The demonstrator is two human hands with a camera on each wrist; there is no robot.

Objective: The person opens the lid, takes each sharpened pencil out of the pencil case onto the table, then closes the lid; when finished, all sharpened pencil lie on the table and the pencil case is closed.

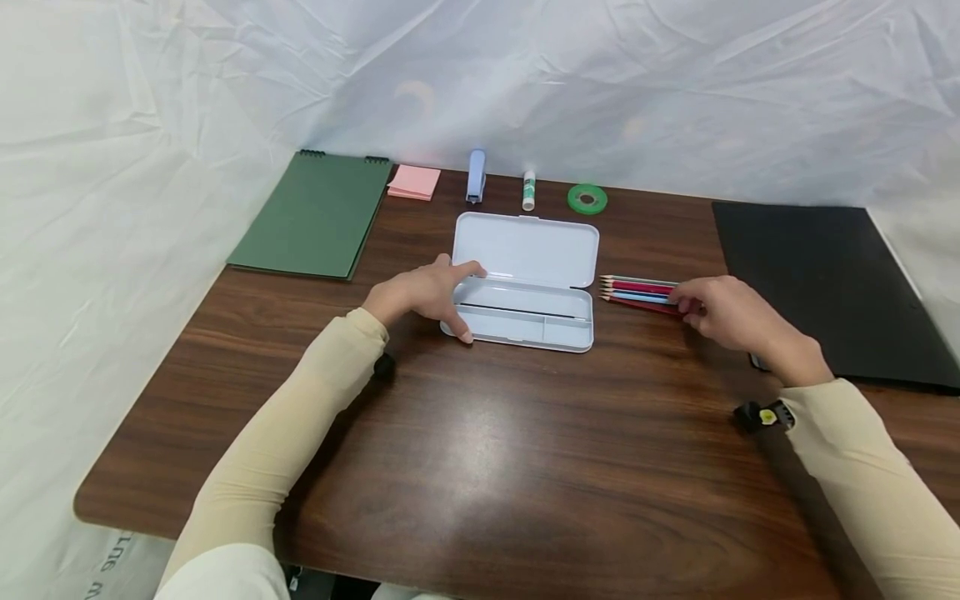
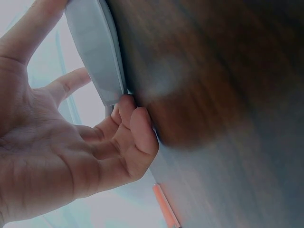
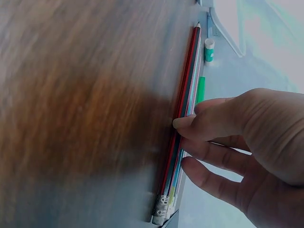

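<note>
My right hand rests on the row of wooden coloured pencils lying flat on the dark wood-grain worktop. The pencils lie side by side, touching, long axes running left to right, sharpened tips pointing at the open pale-blue plastic pencil case just beside them. My right fingers cover the eraser ends: the wrist view shows the thumb tip pressing on the nearest red pencil while the other fingers curl loosely at the far side of the bundle. Whether they have truly pinched a pencil or only touch it, I cannot quite tell from here.

The case sits to the left of the pencils, its lid thrown back flat toward the far edge, its tray divided by a long bar, with a smaller compartment at the near right. The tray's long axis runs the same way as the pencils, so they lie end-on to its short right wall. My left hand steadies the case at its left end: the thumb lies along the near corner, the fingers curl against the rounded wall, index reaching over the rim.

So my right hand is on the pencils; my left is well apart from them, with the case between.
</note>
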